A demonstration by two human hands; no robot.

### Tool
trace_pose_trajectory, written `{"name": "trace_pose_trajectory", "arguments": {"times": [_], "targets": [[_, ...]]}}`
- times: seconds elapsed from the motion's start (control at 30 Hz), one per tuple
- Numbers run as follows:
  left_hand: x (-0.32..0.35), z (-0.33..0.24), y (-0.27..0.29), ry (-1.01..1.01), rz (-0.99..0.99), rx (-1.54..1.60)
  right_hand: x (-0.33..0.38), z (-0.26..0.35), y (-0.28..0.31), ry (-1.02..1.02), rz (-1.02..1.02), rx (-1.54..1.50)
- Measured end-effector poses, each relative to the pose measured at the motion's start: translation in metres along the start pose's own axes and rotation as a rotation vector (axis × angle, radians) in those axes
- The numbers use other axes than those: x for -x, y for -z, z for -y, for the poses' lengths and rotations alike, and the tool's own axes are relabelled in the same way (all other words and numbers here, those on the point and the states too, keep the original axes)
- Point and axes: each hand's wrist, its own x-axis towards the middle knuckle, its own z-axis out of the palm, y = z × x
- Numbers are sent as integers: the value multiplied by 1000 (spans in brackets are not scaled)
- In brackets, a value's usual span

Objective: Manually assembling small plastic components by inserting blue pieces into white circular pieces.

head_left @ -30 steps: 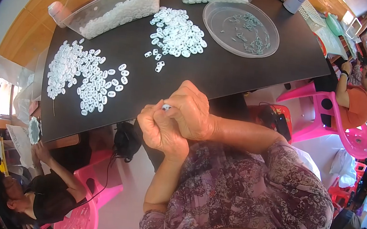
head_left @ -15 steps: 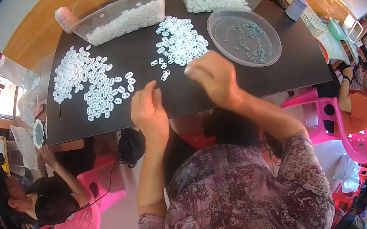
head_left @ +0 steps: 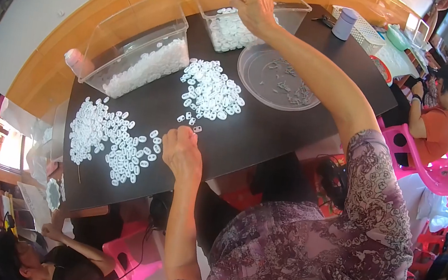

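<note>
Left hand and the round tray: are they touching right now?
Apart. The head view shows dark table between the left hand, by the near edge, and the round tray farther back.

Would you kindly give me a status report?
Right hand at right plastic bin; left hand curled near white oval pieces; round tray partly hidden by right forearm.

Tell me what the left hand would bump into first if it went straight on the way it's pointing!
Probably the few loose white pieces just beyond the left hand, before the white pile behind them. The hand's height above the table is unclear, so it might pass over them.
</note>
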Motion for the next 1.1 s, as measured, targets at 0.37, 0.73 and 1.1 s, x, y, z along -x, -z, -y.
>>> {"name": "trace_pose_trajectory", "arguments": {"times": [0.37, 0.73, 1.1], "targets": [[-2, -7, 24, 547, 165, 1052, 59, 40, 13, 56, 214, -184], [6, -49, 32, 203, 178, 716, 178, 102, 71, -344, 841, -895], [28, -73, 23, 610, 127, 1314, 210, 118, 105, -638, 615, -1013]]}}
